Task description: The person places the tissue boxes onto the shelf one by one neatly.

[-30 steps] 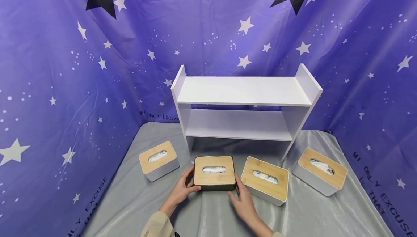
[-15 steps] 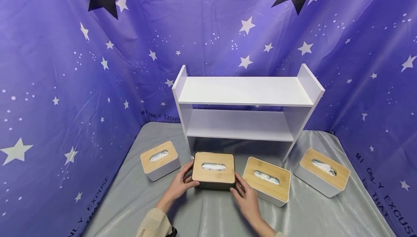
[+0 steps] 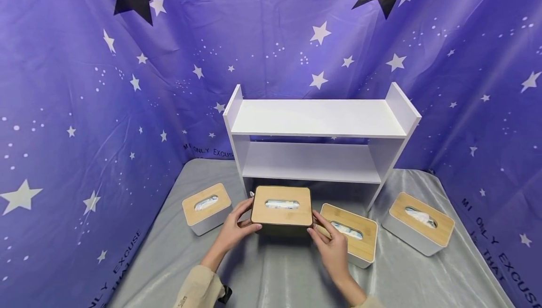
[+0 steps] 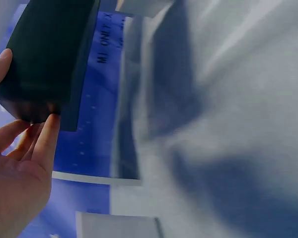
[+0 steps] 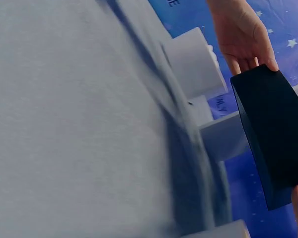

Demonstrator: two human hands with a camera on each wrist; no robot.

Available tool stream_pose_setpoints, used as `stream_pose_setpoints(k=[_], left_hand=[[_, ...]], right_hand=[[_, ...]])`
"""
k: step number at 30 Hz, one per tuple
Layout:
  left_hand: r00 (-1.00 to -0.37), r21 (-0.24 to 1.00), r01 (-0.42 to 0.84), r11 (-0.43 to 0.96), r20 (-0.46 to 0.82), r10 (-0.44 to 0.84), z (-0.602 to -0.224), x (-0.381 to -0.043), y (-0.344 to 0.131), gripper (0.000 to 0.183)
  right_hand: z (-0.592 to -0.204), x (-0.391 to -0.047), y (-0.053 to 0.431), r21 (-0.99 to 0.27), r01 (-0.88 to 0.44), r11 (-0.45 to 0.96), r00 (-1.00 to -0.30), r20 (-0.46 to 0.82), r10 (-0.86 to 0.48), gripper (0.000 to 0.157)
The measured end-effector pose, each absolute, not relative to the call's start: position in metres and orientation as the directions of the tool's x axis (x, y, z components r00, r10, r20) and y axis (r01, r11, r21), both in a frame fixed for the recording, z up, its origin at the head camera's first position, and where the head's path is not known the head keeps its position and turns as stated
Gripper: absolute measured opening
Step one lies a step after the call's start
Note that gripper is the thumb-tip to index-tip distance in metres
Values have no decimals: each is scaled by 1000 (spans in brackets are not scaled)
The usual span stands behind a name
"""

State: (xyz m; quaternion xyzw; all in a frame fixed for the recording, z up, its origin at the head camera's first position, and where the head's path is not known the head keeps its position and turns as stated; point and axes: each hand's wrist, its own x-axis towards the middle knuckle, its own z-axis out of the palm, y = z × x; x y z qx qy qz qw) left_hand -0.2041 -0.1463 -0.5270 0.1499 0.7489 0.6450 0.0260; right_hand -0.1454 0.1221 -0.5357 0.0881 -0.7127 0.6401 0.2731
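A dark tissue box (image 3: 281,237) with a light wooden lid and an oval slot is held up in front of the white shelf. My left hand (image 3: 233,228) grips its left end, thumb on the front and fingers at the end. At the opposite end my right hand (image 3: 332,247) holds it the same way. The left wrist view shows the dark box (image 4: 49,54) raised above the grey cloth, with my left hand (image 4: 27,163) at its end. In the right wrist view both hands hold the box (image 5: 275,124) from its two ends.
A white two-tier shelf (image 3: 311,161) stands behind the box. One white tissue box (image 3: 210,221) with a wooden lid sits to the left. Two more, the nearer box (image 3: 364,244) and the farther box (image 3: 408,235), sit to the right. Grey cloth (image 3: 271,280) covers the table; a purple starry curtain (image 3: 271,40) surrounds it.
The dark tissue box has risen from the table and moved slightly forward toward the shelf, both hands going with it. The white tissue boxes and the shelf stay where they were.
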Motion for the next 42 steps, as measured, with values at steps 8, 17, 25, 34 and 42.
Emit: stream_pose_setpoints(k=[8,17,25,34,42], left_hand=[[-949,953,231,196,176,262,-490,-208,-140,79],[-939,945,260,199,199,279,-467,-218,-137,79],[-940,933,285,222,225,257,-450,-226,-134,77],[-942,938,280,205,227,245,-445,-249,-132,77],[-961,954,221,202,178,211,-456,-258,-132,77]], right_hand=[[-509,-152,133,-817,-550,172,-791,576,207,46],[-489,-159,139,-813,-556,173,-791,581,188,47],[-475,-168,142,-816,-550,179,-795,577,188,48],[-471,-194,142,-810,-566,153,-784,586,204,46],[-480,-210,136,-813,-556,173,-789,582,197,44]])
